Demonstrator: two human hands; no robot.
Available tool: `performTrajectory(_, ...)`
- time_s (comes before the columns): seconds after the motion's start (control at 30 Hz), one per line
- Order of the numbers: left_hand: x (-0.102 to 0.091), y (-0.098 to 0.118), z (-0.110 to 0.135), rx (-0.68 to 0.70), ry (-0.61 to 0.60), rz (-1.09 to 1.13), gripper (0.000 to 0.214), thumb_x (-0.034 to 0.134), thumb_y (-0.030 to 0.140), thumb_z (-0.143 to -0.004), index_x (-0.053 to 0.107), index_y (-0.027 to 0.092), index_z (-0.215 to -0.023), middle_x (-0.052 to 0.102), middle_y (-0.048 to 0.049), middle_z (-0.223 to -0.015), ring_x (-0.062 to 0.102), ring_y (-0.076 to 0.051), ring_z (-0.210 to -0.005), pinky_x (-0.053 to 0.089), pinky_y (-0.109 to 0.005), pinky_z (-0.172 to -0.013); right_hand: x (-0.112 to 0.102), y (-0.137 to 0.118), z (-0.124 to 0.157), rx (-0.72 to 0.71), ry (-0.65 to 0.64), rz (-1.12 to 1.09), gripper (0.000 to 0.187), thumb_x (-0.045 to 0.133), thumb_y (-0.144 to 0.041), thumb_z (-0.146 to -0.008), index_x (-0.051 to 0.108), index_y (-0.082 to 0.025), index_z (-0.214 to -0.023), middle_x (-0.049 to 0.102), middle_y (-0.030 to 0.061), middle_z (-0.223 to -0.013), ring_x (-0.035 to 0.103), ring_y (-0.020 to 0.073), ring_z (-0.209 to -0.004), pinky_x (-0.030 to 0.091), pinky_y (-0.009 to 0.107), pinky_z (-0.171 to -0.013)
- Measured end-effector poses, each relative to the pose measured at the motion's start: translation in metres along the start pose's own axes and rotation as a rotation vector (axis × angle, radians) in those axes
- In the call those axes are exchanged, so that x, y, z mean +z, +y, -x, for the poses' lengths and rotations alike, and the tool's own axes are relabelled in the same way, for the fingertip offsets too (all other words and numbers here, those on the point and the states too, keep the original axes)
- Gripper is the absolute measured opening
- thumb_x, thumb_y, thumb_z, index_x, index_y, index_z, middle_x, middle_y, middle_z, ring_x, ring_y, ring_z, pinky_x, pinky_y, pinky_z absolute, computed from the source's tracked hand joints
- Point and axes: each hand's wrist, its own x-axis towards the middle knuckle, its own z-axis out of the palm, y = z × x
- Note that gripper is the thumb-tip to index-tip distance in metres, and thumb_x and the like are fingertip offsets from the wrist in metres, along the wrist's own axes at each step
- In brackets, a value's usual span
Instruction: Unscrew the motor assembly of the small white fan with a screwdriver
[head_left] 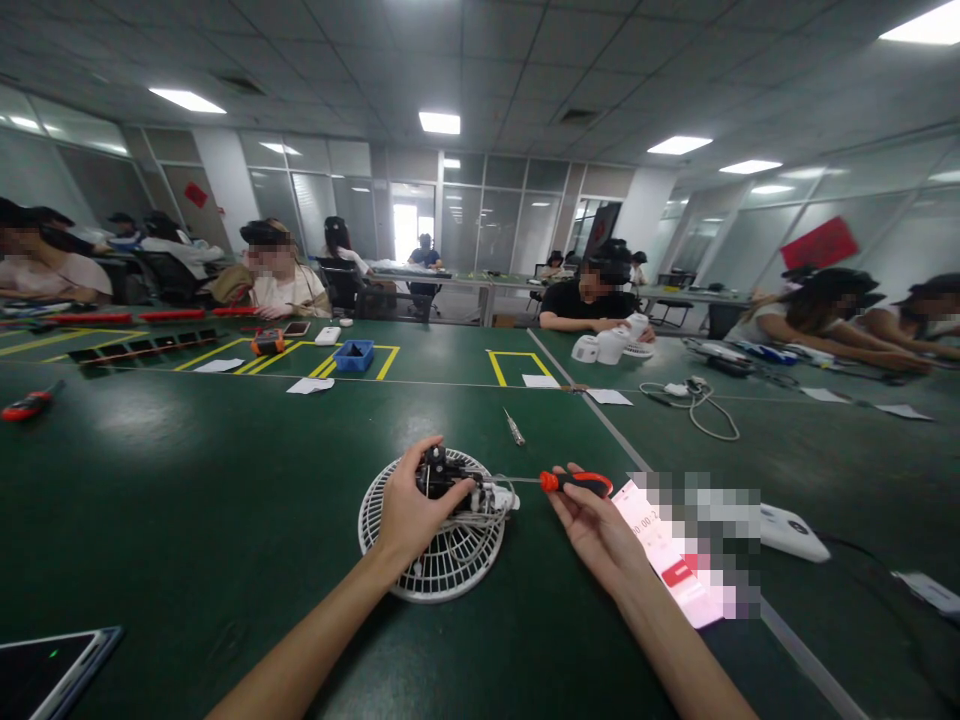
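Observation:
On the green table lies a round white fan grille [442,570] with a black fan motor [442,472] on top of it. My left hand [412,510] is closed round the motor, thumb and fingers on either side. Held in my right hand [596,525] is a screwdriver [577,484] with a red and black handle. Its shaft points left and reaches the motor's right side, beside white plastic parts [499,497] and a bundle of grey cable [472,520]. Whether the tip sits in a screw is too small to tell.
A small screwdriver [514,428] lies beyond the grille. A lit phone [675,560] and a white device [793,532] are at the right. A tablet [52,670] is at near left, a red-handled tool [28,405] beyond it. Across stand a blue bin [354,357] and a co-worker [581,305].

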Motion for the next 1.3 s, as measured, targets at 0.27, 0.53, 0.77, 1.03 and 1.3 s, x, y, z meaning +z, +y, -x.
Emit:
performTrajectory(0.27,0.0005,-0.0011,-0.0001,0.010,-0.025,0.020,0.058,0.084,0.040,-0.074,0.061,0.027,-0.126,0.070,-0.0060,-0.122,0.066,-0.027,-0.114,0.051,-0.048,-0.104,0.0017,-0.0005,0.0012,0.143,0.026,0.086,0.021,0.080,-0.034,-0.084,0.071,-0.017,-0.092,0.077,0.0096,-0.080,0.076,0.0218,-0.073,0.067,0.032,-0.067)
performTrajectory(0.53,-0.0001,-0.0021,0.0001,0.023,-0.038,0.014,0.057,0.083,0.040,-0.075,0.061,0.027,-0.126,0.070,-0.0051,-0.122,0.067,-0.026,-0.112,0.052,-0.048,-0.103,0.0010,-0.0030,0.0010,0.088,0.042,0.063,0.018,0.081,-0.007,-0.072,0.071,-0.016,-0.084,0.078,0.0074,-0.079,0.075,0.0172,-0.070,0.065,0.025,-0.068)
performTrajectory(0.77,-0.0012,-0.0012,0.0001,0.032,-0.037,0.006,0.061,0.083,0.039,-0.074,0.059,0.026,-0.128,0.069,-0.0062,-0.122,0.067,-0.026,-0.112,0.052,-0.048,-0.102,0.0010,-0.0026,0.0010,0.052,0.035,0.028,0.029,0.079,0.000,-0.066,0.070,-0.016,-0.088,0.079,0.0067,-0.084,0.077,0.0190,-0.083,0.065,0.029,-0.079)
performTrajectory(1.03,-0.0031,0.0004,-0.0005,0.045,-0.046,-0.022,0.059,0.082,0.039,-0.075,0.058,0.025,-0.127,0.068,-0.0064,-0.122,0.066,-0.026,-0.112,0.051,-0.047,-0.102,-0.0011,-0.0023,-0.0004,0.035,0.013,0.130,0.030,0.090,-0.029,-0.071,0.071,-0.016,-0.089,0.077,0.0090,-0.075,0.073,0.0193,-0.063,0.064,0.027,-0.060)
performTrajectory(1.3,-0.0023,0.0003,-0.0007,0.038,-0.048,-0.032,0.057,0.081,0.038,-0.075,0.058,0.025,-0.126,0.068,-0.0055,-0.120,0.066,-0.025,-0.110,0.052,-0.046,-0.101,-0.0002,-0.0027,0.0014,-0.029,0.020,0.062,0.030,0.083,-0.006,-0.064,0.071,-0.018,-0.088,0.078,0.0038,-0.081,0.076,0.0192,-0.076,0.065,0.027,-0.070)
